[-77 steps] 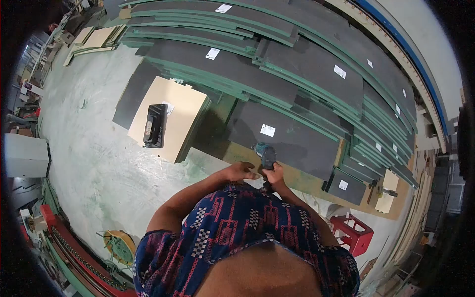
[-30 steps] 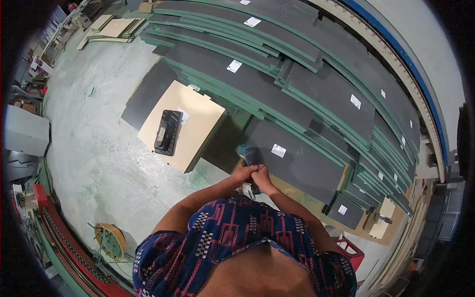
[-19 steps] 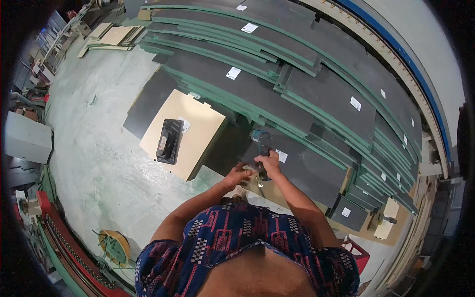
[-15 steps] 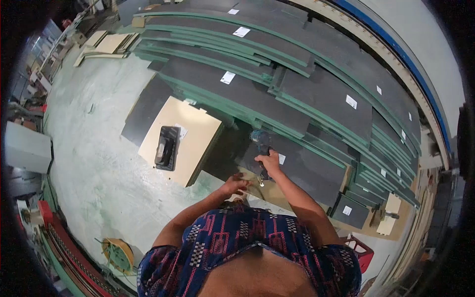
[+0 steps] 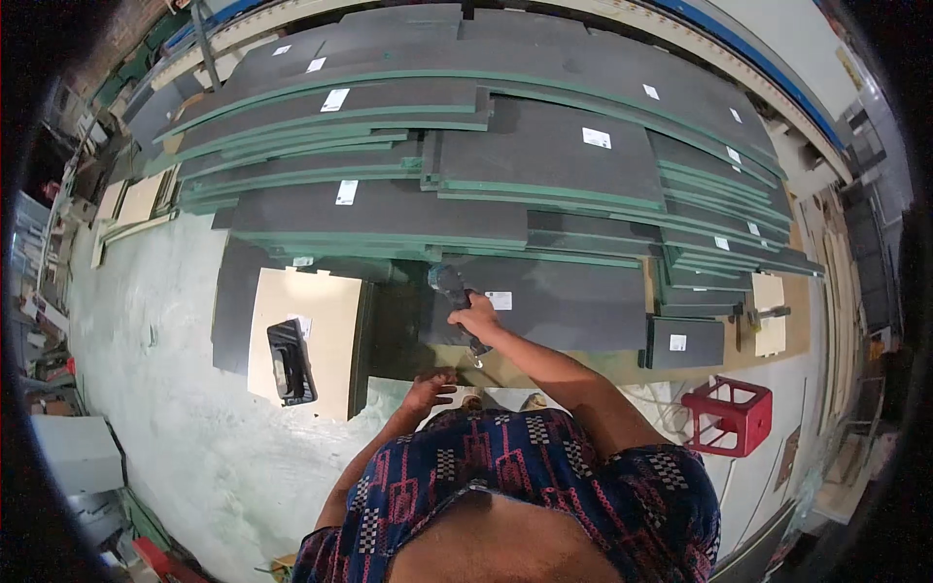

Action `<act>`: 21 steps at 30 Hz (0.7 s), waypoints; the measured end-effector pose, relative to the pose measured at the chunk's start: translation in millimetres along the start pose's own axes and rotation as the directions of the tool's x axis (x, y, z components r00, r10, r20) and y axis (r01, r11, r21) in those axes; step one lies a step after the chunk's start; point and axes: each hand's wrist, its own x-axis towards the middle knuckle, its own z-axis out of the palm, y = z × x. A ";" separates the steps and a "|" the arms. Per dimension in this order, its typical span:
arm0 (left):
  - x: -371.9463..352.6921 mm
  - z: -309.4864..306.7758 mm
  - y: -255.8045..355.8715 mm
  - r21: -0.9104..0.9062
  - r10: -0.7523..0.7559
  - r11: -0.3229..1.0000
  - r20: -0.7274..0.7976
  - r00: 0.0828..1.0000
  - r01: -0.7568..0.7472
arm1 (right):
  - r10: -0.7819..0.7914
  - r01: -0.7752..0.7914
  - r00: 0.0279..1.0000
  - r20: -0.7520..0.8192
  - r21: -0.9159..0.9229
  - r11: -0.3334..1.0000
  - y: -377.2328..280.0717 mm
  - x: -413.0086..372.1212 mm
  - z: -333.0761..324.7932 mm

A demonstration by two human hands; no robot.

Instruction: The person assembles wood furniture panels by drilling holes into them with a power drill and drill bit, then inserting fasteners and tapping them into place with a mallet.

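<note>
My right hand [image 5: 474, 319] is wrapped around the grip of a cordless drill [image 5: 448, 284] with a teal and black body. Its head points away from me, towards the stacked boards, and a small metal hook shows at its lower end. My left hand [image 5: 431, 390] hangs near my body with its fingers loosely apart and nothing visible in them. Just beyond the drill lies a dark grey board [image 5: 564, 306] bearing a white label. To the left, a black plastic case or tray [image 5: 291, 362] rests on a stack topped by a cream board [image 5: 267, 335].
Stacks of dark, green-edged boards [image 5: 544, 151] stretch across the far side. A red plastic stool [image 5: 756, 420] stands at the right, near a hammer-like tool [image 5: 775, 313] on a pale panel [image 5: 768, 340]. More cream panels [image 5: 144, 199] lie at the far left on the pale floor [image 5: 165, 340].
My view has turned right, bringing the red stool fully into sight. The drill stays in my right hand. My left hand remains low, its fingers a little closer together.
</note>
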 end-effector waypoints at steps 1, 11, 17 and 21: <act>-1.1 1.4 2.0 0.008 -0.002 1.000 -0.003 1.000 0.002 | 0.002 -0.002 1.000 -0.004 0.009 1.000 0.2 1.4 -0.1; 2.1 -24.3 -1.2 0.105 0.033 0.994 -0.042 0.999 -0.028 | 0.118 -0.109 0.993 0.010 0.464 0.879 24.3 -30.7 -47.0; -5.7 8.7 23.5 0.154 -0.133 0.977 -0.103 0.986 0.148 | 0.174 -0.098 0.983 -0.061 0.625 0.774 49.8 -37.4 -73.1; -2.1 22.8 24.2 0.162 -0.138 0.974 -0.135 0.981 0.160 | 0.153 -0.047 0.980 -0.131 0.590 0.806 66.4 -32.2 -77.1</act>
